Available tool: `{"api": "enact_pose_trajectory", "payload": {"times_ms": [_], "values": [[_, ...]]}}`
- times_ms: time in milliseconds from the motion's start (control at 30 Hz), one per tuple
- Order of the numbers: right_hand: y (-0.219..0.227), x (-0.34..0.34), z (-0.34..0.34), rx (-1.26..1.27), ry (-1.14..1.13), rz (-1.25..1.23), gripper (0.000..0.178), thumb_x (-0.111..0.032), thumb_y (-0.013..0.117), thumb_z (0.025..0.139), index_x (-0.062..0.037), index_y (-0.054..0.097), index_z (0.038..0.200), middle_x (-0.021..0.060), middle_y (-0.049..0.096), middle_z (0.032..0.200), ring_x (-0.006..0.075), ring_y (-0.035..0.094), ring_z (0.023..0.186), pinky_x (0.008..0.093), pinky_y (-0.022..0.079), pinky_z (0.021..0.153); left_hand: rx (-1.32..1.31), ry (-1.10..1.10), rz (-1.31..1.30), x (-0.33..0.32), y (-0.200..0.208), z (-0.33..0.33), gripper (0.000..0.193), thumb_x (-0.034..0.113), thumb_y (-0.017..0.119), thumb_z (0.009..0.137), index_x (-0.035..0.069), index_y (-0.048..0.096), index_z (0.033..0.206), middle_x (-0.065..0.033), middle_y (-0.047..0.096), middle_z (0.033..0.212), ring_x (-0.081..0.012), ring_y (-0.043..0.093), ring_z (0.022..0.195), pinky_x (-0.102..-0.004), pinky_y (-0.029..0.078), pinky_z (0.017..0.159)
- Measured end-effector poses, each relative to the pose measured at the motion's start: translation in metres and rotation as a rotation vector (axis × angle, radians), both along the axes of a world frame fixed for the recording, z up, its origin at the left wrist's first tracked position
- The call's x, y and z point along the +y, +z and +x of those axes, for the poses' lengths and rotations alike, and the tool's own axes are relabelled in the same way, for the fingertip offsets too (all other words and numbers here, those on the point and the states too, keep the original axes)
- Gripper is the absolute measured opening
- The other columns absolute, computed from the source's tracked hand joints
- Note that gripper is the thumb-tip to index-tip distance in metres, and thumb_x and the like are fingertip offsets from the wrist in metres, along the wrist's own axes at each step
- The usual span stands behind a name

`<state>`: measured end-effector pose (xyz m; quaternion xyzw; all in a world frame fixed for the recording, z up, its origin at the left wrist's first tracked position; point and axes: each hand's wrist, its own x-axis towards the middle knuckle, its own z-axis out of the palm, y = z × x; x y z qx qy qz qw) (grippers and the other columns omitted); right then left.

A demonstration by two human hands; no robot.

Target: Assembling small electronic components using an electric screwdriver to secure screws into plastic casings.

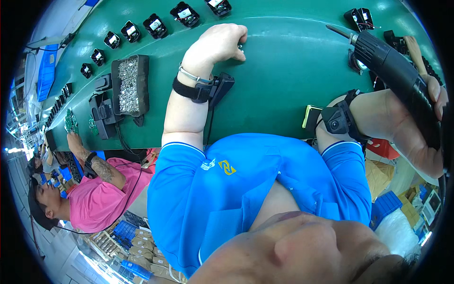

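My left hand (219, 43) is over the green table, thumb and fingers curled together around small shiny metal pieces (240, 48) that look like screws, mostly hidden by the fingers. At the right, my right hand (416, 142) is wrapped around a black electric screwdriver (390, 61). Its bit (338, 31) points up and to the left, touching nothing I can see. Black straps with small devices sit on both my wrists. Left of my left forearm stands a dark tray (144, 85) full of small silver screws.
Black housings (155, 26) line the table's far left side. More black parts (359, 19) lie far right, near another person's arm (416, 54). A black device (105, 111) with cables sits beside the tray. A pink-shirted co-worker (101, 199) holds green circuit boards (71, 121) at left.
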<state>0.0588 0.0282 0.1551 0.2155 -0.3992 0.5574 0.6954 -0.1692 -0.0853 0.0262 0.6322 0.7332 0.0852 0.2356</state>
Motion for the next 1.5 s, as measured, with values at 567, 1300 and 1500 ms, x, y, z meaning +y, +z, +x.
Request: {"api": "enact_pose_trajectory", "payload": {"times_ms": [567,1300,1500], "values": [[-0.001,-0.007,0.003,-0.23,-0.166,0.037,0.035,-0.025,0.061,0.084,-0.0054,0.051,0.112,0.0049,0.056,0.082,0.0162,0.054,0.066,0.0272,0.046,0.059,0.024,-0.062,0.283,0.016,-0.025,0.017,0.014,0.006,0.058,0.074,0.003,0.063,0.087,-0.011,0.062,0.089,-0.0284,0.06,0.082,-0.0368,0.049,0.072],[-0.003,0.001,0.006,-0.244,-0.074,0.074,0.037,-0.026,0.062,0.083,-0.0059,0.051,0.111,0.005,0.056,0.084,0.0165,0.054,0.069,0.0279,0.045,0.061,0.024,-0.168,0.274,0.019,-0.023,0.022,0.012,0.017,0.069,0.071,0.011,0.069,0.082,-0.004,0.06,0.085,-0.0232,0.055,0.094,-0.0349,0.046,0.082],[-0.004,0.001,0.007,-0.246,-0.062,0.077,0.037,-0.027,0.062,0.082,-0.006,0.052,0.111,0.005,0.056,0.084,0.0165,0.054,0.069,0.0281,0.045,0.062,0.027,-0.2,0.441,0.02,-0.014,0.024,0.007,0.011,0.068,0.074,0.007,0.068,0.081,-0.0032,0.062,0.085,-0.0192,0.058,0.082,-0.0315,0.048,0.073]]}}
